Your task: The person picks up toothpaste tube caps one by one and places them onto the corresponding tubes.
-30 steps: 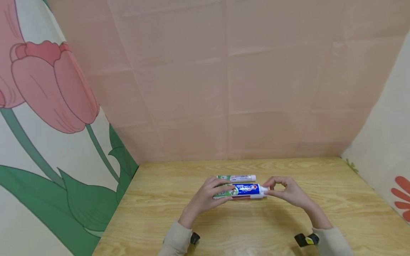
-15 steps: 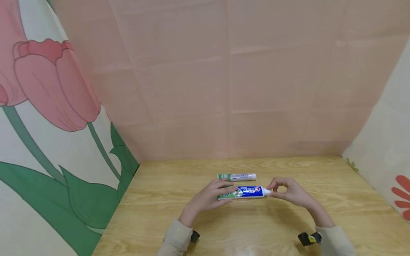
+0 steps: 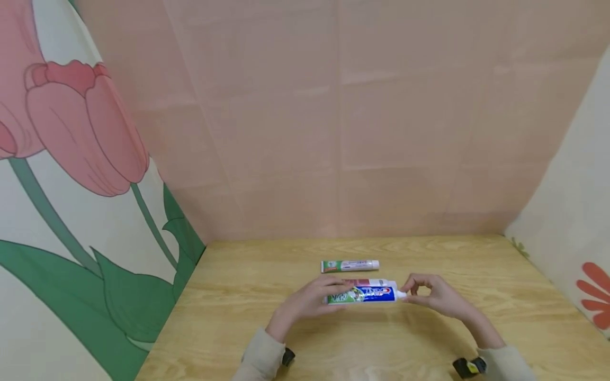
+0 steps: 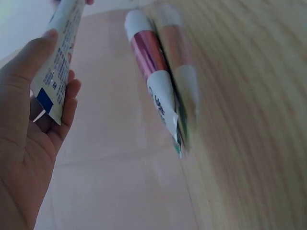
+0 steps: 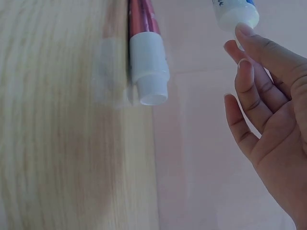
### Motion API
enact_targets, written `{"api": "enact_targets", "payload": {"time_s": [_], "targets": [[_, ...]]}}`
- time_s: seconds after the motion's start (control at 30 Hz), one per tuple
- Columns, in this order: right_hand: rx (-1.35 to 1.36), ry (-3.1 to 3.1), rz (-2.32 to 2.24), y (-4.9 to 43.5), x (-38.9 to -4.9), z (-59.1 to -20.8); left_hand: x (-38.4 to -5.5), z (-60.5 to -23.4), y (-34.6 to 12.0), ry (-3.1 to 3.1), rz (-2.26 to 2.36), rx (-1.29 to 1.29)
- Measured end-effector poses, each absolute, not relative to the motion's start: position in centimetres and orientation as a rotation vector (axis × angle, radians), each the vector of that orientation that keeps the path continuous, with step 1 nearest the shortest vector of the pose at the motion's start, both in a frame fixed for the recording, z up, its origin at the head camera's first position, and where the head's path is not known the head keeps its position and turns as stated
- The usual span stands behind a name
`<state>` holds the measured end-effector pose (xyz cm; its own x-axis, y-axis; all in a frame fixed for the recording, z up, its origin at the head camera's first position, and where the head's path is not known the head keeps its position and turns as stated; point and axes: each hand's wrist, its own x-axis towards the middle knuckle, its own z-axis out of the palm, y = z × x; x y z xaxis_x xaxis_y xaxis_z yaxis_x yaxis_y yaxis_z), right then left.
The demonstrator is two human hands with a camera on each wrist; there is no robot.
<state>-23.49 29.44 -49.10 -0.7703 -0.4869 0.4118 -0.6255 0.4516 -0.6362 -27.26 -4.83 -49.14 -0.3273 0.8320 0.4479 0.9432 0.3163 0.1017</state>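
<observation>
In the head view my left hand [image 3: 310, 299] holds a blue and green toothpaste tube [image 3: 378, 294] by its flat tail end. Thumb and fingers wrap that end in the left wrist view, and the tube's printed back [image 4: 56, 62] shows there. My right hand [image 3: 436, 296] pinches the small white tip at the tube's other end [image 5: 237, 17] between thumb and index finger, the remaining fingers loosely bent. The tube is raised above the table. Just behind it in the head view lies a red and white tube [image 3: 364, 282], partly covered by the left hand and the held tube.
A smaller green and white tube [image 3: 350, 265] lies farther back on the wooden table [image 3: 248, 275]. A pink cloth backdrop [image 3: 333, 132] rises along the table's far edge, with painted walls at both sides. Each wrist carries a small black camera.
Both hands and the toothpaste tube have moved slightly toward me and to the right. The red and white tube now shows behind the held one. The right hand keeps its pinch on the tip.
</observation>
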Motion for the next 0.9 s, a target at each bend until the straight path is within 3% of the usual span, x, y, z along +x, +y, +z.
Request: {"api": "enact_targets", "payload": {"time_s": [0.9], "targets": [[1.277,-2.426,1.205,29.3,-24.1,-51.6,-26.6,-50.6,-5.8,-2.559,-0.410,-1.602]]}}
